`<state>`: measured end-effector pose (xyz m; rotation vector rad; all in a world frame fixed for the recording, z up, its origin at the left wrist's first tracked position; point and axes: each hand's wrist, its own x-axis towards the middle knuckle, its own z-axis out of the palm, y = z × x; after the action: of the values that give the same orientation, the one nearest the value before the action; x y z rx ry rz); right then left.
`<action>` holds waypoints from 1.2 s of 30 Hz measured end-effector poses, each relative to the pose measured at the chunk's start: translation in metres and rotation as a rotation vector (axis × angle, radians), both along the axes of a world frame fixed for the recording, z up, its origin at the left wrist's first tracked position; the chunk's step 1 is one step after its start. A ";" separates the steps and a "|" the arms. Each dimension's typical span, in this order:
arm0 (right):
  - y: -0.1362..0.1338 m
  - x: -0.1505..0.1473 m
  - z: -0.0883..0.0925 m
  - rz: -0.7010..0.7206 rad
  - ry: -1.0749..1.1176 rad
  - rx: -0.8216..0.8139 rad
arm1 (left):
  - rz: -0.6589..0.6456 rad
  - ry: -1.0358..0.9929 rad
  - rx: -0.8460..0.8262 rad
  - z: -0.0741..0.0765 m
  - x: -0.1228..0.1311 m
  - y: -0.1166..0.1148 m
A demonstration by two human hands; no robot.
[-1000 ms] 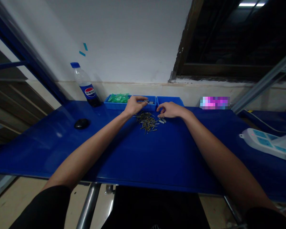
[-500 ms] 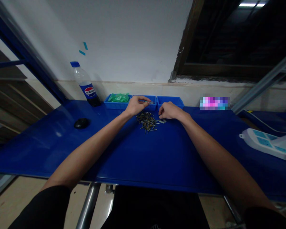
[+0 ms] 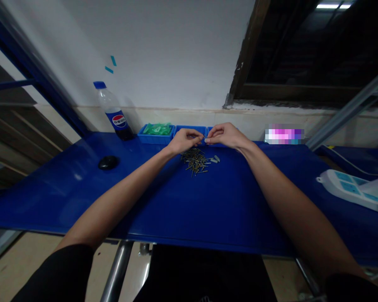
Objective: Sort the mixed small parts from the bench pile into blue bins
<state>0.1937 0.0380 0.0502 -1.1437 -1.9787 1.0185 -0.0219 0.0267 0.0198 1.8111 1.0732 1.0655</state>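
Note:
My left hand (image 3: 185,141) is closed, its thumb and fingers pinched above the pile. Facing it, my right hand (image 3: 226,135) is also pinched, with the fingertips of both hands almost meeting. Something small and pale shows at the fingertips, too tiny to name. Below them on the table lies a heap of thin brass-coloured and grey metal pins or screws (image 3: 194,162). Beside the heap, under my right hand, rest a few short grey cylindrical pieces (image 3: 215,159). Behind my hands stand a middle blue bin (image 3: 190,127) and a right blue bin (image 3: 210,130), both partly hidden.
A left blue bin (image 3: 156,140) holds green packets (image 3: 158,128). A cola bottle (image 3: 115,112) stands by the wall, and a black mouse (image 3: 108,162) lies on the blue table (image 3: 176,205). At right are a blurred-out item (image 3: 284,135) and a white compartment box (image 3: 349,184).
My right hand has risen from beside the grey pieces and moved left to my left hand. My left hand has shifted slightly right and down, and the fingertips have come together.

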 end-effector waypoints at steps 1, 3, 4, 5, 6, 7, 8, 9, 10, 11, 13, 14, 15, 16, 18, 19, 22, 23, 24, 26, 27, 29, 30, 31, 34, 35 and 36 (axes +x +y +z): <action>-0.001 -0.001 0.001 0.014 0.032 -0.012 | -0.010 -0.002 -0.008 0.002 0.001 -0.002; -0.003 -0.002 0.002 0.036 0.089 -0.046 | -0.035 -0.015 -0.017 0.006 0.002 -0.006; -0.004 -0.003 0.002 0.042 0.116 -0.068 | -0.046 -0.028 -0.020 0.008 0.002 -0.007; -0.005 -0.003 0.002 0.044 0.143 -0.091 | -0.057 -0.045 -0.024 0.009 0.002 -0.009; -0.005 -0.004 0.001 0.043 0.167 -0.109 | -0.064 -0.064 -0.028 0.011 0.001 -0.010; -0.006 -0.005 0.000 0.042 0.187 -0.119 | -0.065 -0.082 -0.033 0.012 0.001 -0.010; -0.005 -0.006 -0.001 0.039 0.200 -0.120 | -0.059 -0.099 -0.038 0.012 0.000 -0.011; -0.005 -0.007 -0.002 0.033 0.203 -0.115 | -0.047 -0.114 -0.042 0.012 0.000 -0.011; -0.004 -0.007 -0.003 0.024 0.196 -0.105 | -0.032 -0.130 -0.045 0.012 0.000 -0.010; -0.004 -0.006 -0.003 0.011 0.172 -0.093 | -0.014 -0.146 -0.049 0.011 -0.001 -0.010; -0.003 -0.004 -0.001 -0.026 0.040 -0.055 | 0.036 -0.173 -0.049 0.009 -0.001 -0.008; -0.004 -0.002 0.001 -0.042 -0.077 -0.024 | 0.070 -0.181 -0.041 0.008 -0.002 -0.006; -0.004 0.000 0.003 -0.052 -0.219 0.011 | 0.110 -0.185 -0.028 0.006 -0.003 -0.004; -0.005 0.002 0.005 -0.053 -0.372 0.046 | 0.151 -0.183 -0.010 0.004 -0.004 -0.002; -0.007 0.004 0.008 -0.031 -0.638 0.080 | 0.219 -0.171 0.027 0.000 -0.006 0.003; -0.008 0.003 0.009 -0.016 -0.728 0.075 | 0.240 -0.163 0.043 -0.002 -0.007 0.006; -0.011 -0.002 0.009 0.008 -0.857 0.048 | 0.256 -0.127 0.077 -0.006 -0.009 0.011; -0.012 -0.005 0.008 0.006 -0.871 0.043 | 0.248 -0.116 0.080 -0.007 -0.009 0.011; -0.013 -0.007 0.007 0.003 -0.875 0.036 | 0.236 -0.106 0.080 -0.007 -0.009 0.012; -0.014 -0.010 0.005 0.000 -0.863 0.018 | 0.203 -0.083 0.073 -0.007 -0.008 0.011; -0.013 -0.011 0.004 -0.001 -0.854 0.012 | 0.190 -0.070 0.073 -0.007 -0.007 0.011; -0.013 -0.010 0.002 -0.005 -0.846 0.022 | 0.168 -0.046 0.079 -0.006 -0.007 0.009; -0.012 -0.010 0.001 -0.010 -0.844 0.034 | 0.161 -0.040 0.086 -0.006 -0.007 0.009; -0.011 -0.009 0.000 -0.014 -0.843 0.046 | 0.156 -0.039 0.094 -0.006 -0.007 0.009; -0.010 -0.007 -0.001 0.005 -0.824 0.048 | 0.149 -0.040 0.106 -0.006 -0.007 0.009; -0.010 -0.007 -0.001 0.015 -0.816 0.044 | 0.148 -0.038 0.104 -0.007 -0.007 0.009; -0.010 -0.008 -0.001 0.023 -0.815 0.042 | 0.147 -0.036 0.100 -0.007 -0.007 0.009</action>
<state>0.1859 0.0281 0.0488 -1.6901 -2.6040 0.5384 -0.0291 0.0361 0.0127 1.8062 1.1641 1.2546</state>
